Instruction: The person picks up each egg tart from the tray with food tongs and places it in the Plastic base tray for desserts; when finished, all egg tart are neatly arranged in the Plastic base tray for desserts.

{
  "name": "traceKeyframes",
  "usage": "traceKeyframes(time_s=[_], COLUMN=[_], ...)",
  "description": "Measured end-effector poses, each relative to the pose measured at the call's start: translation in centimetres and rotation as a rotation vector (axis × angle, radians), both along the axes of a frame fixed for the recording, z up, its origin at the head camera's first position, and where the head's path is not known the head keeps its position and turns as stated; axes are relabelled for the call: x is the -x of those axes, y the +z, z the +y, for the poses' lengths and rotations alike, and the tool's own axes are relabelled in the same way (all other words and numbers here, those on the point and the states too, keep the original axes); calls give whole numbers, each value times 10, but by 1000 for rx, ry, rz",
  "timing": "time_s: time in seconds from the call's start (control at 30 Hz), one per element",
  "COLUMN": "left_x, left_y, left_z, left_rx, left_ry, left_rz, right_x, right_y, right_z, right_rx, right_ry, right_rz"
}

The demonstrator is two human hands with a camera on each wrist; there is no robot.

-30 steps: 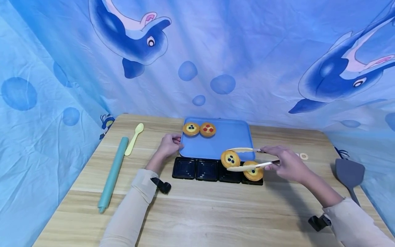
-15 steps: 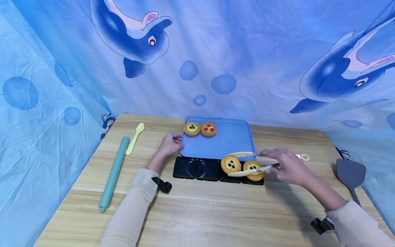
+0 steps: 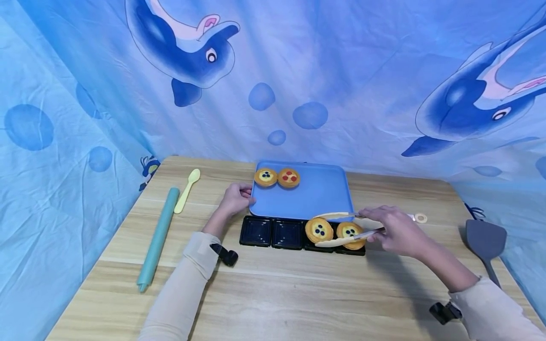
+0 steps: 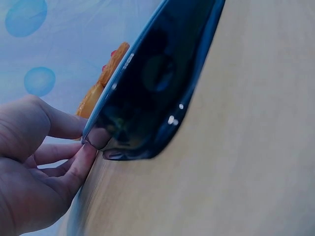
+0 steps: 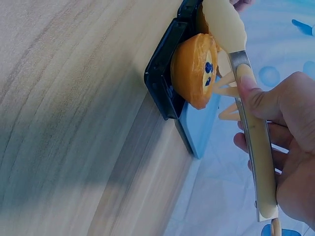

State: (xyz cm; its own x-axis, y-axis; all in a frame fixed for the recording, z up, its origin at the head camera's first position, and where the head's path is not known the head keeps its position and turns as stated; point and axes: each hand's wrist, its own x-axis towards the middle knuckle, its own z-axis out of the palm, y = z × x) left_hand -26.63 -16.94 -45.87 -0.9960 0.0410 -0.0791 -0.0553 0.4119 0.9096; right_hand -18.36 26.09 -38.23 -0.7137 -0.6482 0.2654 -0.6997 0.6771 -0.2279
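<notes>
My left hand (image 3: pixel 235 199) pinches the left edge of a blue tray (image 3: pixel 307 196) between thumb and fingers, as the left wrist view also shows. On that tray sit a blueberry tart (image 3: pixel 266 177) and a red-topped tart (image 3: pixel 288 178), side by side. My right hand (image 3: pixel 396 232) grips tongs (image 3: pixel 334 242) with cream tips and metal arms. Between the tips is another blueberry tart (image 3: pixel 317 232), at the third compartment of a black tray (image 3: pixel 256 231). One more blueberry tart (image 5: pixel 192 71) fills the rightmost compartment, tilted in the right wrist view. The tongs partly cover it.
On the left lie a teal rolled mat (image 3: pixel 159 239) and a pale yellow spoon (image 3: pixel 187 191). A grey spatula (image 3: pixel 485 239) is at the right edge. The tongs' ring end (image 3: pixel 421 218) sticks out behind my right hand. A blue dolphin curtain (image 3: pixel 341 85) closes off the back.
The tongs and their tart have come down toward me, from beside the blue tray's front edge to the third black compartment. My left hand keeps its place at the blue tray.
</notes>
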Motion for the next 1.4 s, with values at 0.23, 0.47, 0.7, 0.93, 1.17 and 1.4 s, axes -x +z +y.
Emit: traceKeyframes(time_s=[0.23,0.47,0.7,0.93,1.17,1.4], left_x=[0,0,-1,-1,2,2], left_y=[1,-1,-1,-3,-2,-2], left_z=[-1,-3,-4,-3,-2,-2], left_rx=[4,23,17,-4,-7,-6], left_ry=[-4,0,3,7,-4,0], left_rz=[13,35,15,3,12,15], right_x=[-3,-5,-2,5,27,60], right_y=[4,6,2,7,14,13], right_z=[0,2,3,3,-2,-13], right_rx=[19,17,65,110,139,139], right_ry=[-52,-81,-88,-99,-103,-118], right_rz=[-131,-186,-222,-238,-240,-218])
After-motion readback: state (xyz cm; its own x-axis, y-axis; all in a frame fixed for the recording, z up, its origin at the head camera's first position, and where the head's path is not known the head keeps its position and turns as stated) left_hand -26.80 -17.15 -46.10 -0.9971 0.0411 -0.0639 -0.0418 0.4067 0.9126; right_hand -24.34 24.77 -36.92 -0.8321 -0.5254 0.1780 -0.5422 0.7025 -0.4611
